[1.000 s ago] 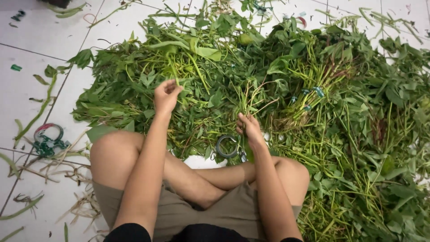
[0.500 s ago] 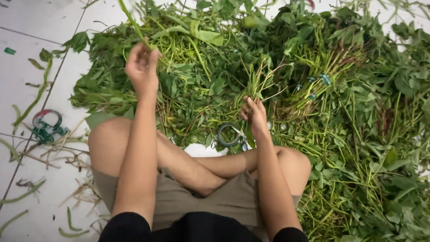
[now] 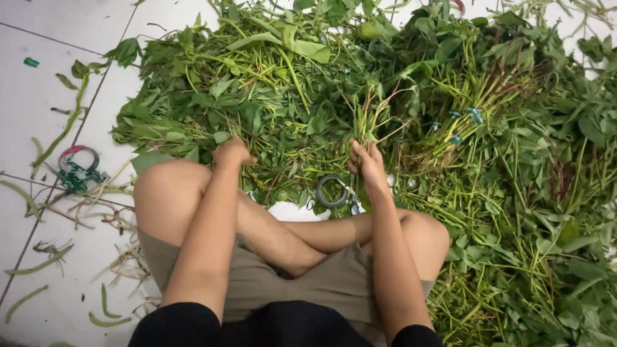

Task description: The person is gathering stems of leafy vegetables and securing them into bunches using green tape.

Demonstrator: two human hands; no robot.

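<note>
Here, hands (image 3: 369, 164) touching greens pile (image 3: 270, 96), knees behind

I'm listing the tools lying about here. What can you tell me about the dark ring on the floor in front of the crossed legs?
The dark ring looks like a small coil of thin wire or band, greyish black, lying flat on the white tiled floor. Green stems and leaves overlap its upper edge. It sits just left of the right hand, apparently not touching it.

white tiled floor (image 3: 51, 77) | green-red wire ties (image 3: 77, 168), probably | stray stems (image 3: 42, 265)
</note>
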